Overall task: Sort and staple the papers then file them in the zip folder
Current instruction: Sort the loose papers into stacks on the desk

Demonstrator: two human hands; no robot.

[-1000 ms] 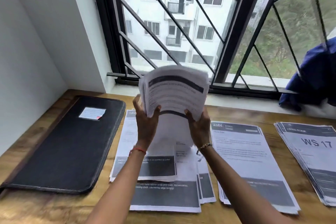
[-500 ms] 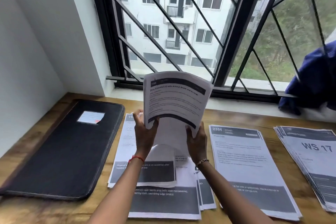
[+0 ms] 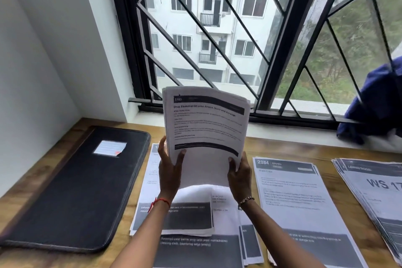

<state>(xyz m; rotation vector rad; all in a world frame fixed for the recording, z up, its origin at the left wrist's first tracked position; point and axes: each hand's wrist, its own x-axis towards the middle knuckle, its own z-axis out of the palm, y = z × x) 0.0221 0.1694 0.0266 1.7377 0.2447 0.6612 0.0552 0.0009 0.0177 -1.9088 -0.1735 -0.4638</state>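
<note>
I hold a sheaf of printed papers [image 3: 206, 128] upright above the table, top sheet headed 3703. My left hand [image 3: 169, 172] grips its lower left edge and my right hand [image 3: 239, 178] grips its lower right corner. Under my arms lie overlapping loose sheets [image 3: 191, 220] with dark bands. To their right lies a stack headed 2384 [image 3: 298, 202], and at the far right a fanned stack marked WS 17 [image 3: 374, 193]. The black zip folder [image 3: 78, 187] lies closed on the left with a small label on its cover. No stapler is in view.
The wooden table [image 3: 282, 148] runs up to a white window sill with a black metal grille [image 3: 250, 50] behind. A white wall borders the left side. A blue cloth [image 3: 378, 102] hangs on the sill at the far right.
The sheaf in my hands has straightened from a bent, tilted hold to an upright one. Both hands keep their grip on its lower edge.
</note>
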